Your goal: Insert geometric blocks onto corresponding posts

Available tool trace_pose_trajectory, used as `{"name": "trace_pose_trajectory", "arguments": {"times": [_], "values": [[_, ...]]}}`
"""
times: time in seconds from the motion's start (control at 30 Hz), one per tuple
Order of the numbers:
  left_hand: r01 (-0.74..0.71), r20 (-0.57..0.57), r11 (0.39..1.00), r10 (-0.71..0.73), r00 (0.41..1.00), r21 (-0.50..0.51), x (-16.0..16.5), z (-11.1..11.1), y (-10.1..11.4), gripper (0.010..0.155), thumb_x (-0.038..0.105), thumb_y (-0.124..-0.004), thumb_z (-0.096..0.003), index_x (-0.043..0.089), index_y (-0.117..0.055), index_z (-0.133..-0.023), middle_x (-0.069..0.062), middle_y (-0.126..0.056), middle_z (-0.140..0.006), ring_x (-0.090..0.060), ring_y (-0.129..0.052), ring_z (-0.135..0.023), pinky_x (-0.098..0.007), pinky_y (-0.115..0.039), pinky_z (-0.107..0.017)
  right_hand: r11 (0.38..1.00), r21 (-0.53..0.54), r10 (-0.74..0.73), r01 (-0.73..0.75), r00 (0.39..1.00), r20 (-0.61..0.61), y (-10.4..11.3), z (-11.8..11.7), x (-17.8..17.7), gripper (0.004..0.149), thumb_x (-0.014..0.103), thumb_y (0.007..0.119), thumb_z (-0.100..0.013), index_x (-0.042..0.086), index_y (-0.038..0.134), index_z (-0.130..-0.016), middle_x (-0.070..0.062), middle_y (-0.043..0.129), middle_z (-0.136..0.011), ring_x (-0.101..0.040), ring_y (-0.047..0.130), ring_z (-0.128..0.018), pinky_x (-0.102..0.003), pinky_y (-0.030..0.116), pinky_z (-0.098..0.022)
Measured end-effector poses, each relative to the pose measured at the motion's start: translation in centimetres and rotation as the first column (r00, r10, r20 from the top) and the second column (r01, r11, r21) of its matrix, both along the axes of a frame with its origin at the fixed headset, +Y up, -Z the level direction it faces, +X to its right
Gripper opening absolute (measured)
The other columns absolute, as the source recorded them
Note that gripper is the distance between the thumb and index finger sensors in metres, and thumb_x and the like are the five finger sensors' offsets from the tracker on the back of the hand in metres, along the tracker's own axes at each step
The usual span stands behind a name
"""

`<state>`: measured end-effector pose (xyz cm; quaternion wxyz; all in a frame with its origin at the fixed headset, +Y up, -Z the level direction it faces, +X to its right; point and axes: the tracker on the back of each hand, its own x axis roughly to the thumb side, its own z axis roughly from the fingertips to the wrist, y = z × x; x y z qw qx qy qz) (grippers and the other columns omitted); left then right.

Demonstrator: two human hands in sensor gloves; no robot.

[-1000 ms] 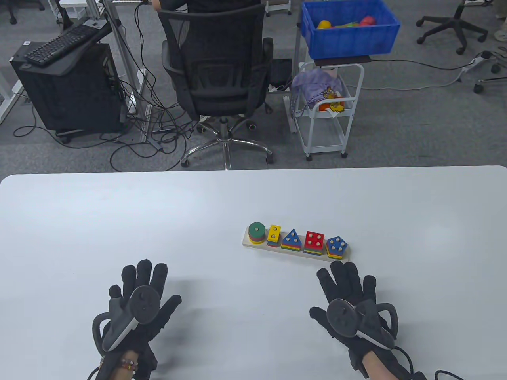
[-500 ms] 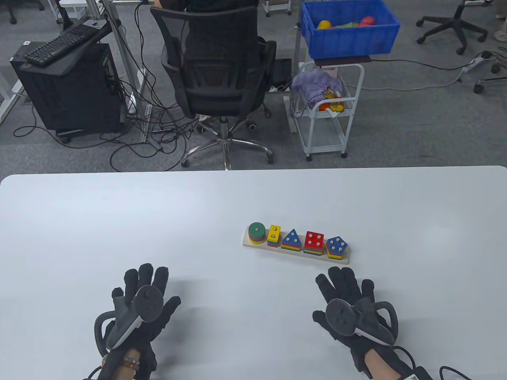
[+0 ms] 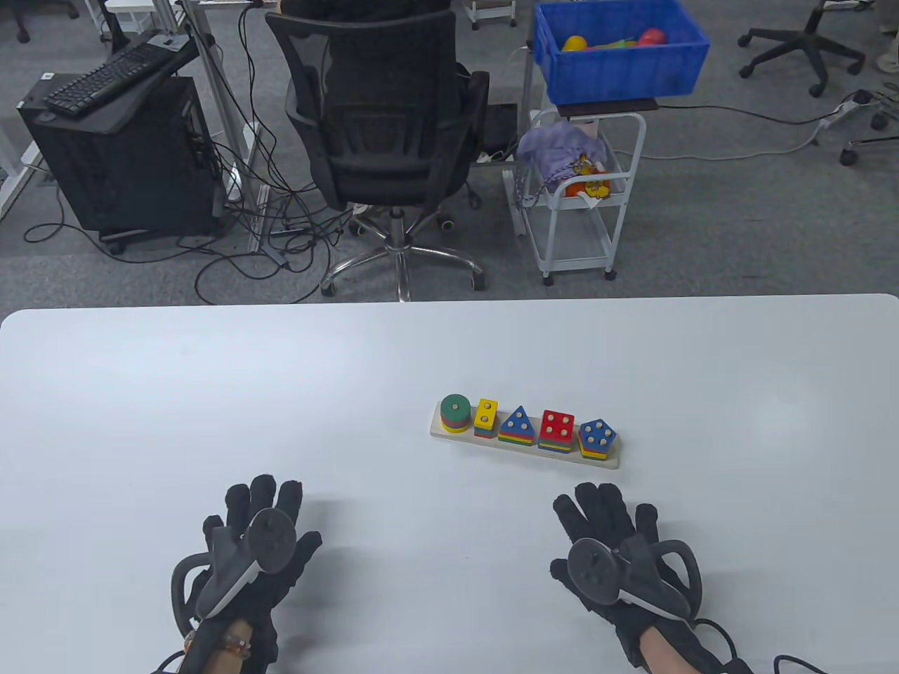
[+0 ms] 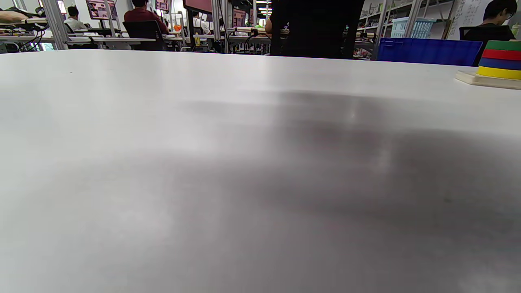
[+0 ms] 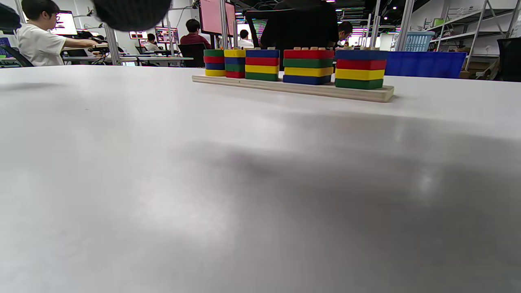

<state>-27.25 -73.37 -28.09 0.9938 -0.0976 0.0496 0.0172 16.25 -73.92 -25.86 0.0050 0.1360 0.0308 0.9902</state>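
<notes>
A wooden base (image 3: 449, 434) on the white table carries stacks of coloured blocks on posts: a green-topped round stack (image 3: 455, 412), a yellow rectangle stack (image 3: 486, 417), a blue triangle stack (image 3: 518, 425), a red square stack (image 3: 558, 429) and a blue pentagon stack (image 3: 597, 438). The stacks also show in the right wrist view (image 5: 308, 65); the round stack shows at the left wrist view's edge (image 4: 500, 59). My left hand (image 3: 261, 523) lies flat, fingers spread, empty, near the front left. My right hand (image 3: 605, 516) lies flat and empty just in front of the base.
The white table (image 3: 211, 393) stretches wide around the base. Beyond its far edge stand a black office chair (image 3: 383, 126), a white cart (image 3: 576, 203) with a blue bin (image 3: 618, 67), and a computer tower (image 3: 119, 161).
Both hands have drawn back a little toward the table's front edge. The blocks and base have not moved.
</notes>
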Motion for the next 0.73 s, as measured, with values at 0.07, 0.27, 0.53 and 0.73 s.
{"name": "trace_pose_trajectory", "arguments": {"times": [0.07, 0.27, 0.53, 0.73], "values": [[0.003, 0.0, 1.0, -0.003, 1.0, -0.002, 0.01, 0.0, -0.02, 0.077, 0.071, -0.053, -0.0468, 0.047, -0.023, -0.114, 0.008, -0.016, -0.128, -0.029, -0.019, -0.121, -0.062, -0.028, -0.084, 1.0, -0.001, -0.001, 0.001, 1.0, -0.002, -0.01, 0.0, 0.0, 0.076, 0.058, 0.061, -0.051, 0.022, 0.028, -0.11, -0.02, 0.03, -0.116, -0.048, 0.032, -0.107, -0.077, 0.037, -0.068], [0.007, -0.004, 1.0, -0.007, 1.0, -0.016, 0.08, 0.04, 0.04, 0.077, 0.071, -0.054, -0.0469, 0.047, -0.024, -0.114, 0.008, -0.016, -0.128, -0.029, -0.019, -0.121, -0.062, -0.029, -0.084, 1.0, -0.015, 0.006, -0.006, 1.0, -0.011, 0.0, 0.05, -0.19, 0.076, 0.058, 0.061, -0.051, 0.022, 0.028, -0.11, -0.02, 0.03, -0.116, -0.048, 0.033, -0.107, -0.078, 0.037, -0.068], [0.003, -0.01, 1.0, -0.003, 1.0, -0.02, 0.02, -0.03, -0.01, 0.077, 0.07, -0.054, -0.0471, 0.047, -0.024, -0.114, 0.007, -0.017, -0.128, -0.029, -0.02, -0.121, -0.062, -0.029, -0.084, 1.0, -0.02, 0.011, -0.012, 1.0, -0.013, -0.04, 0.06, -0.27, 0.076, 0.057, 0.061, -0.051, 0.022, 0.03, -0.11, -0.02, 0.032, -0.116, -0.048, 0.034, -0.107, -0.077, 0.037, -0.067], [0.013, -0.009, 0.999, -0.013, 1.0, -0.036, 0.06, -0.07, -0.22, 0.076, 0.07, -0.055, -0.0474, 0.047, -0.025, -0.114, 0.007, -0.018, -0.128, -0.029, -0.021, -0.121, -0.062, -0.03, -0.084, 0.999, -0.039, 0.022, -0.023, 1.0, -0.018, -0.11, 0.13, -0.41, 0.075, 0.057, 0.061, -0.051, 0.022, 0.031, -0.11, -0.02, 0.032, -0.116, -0.048, 0.034, -0.107, -0.077, 0.038, -0.067]]}}
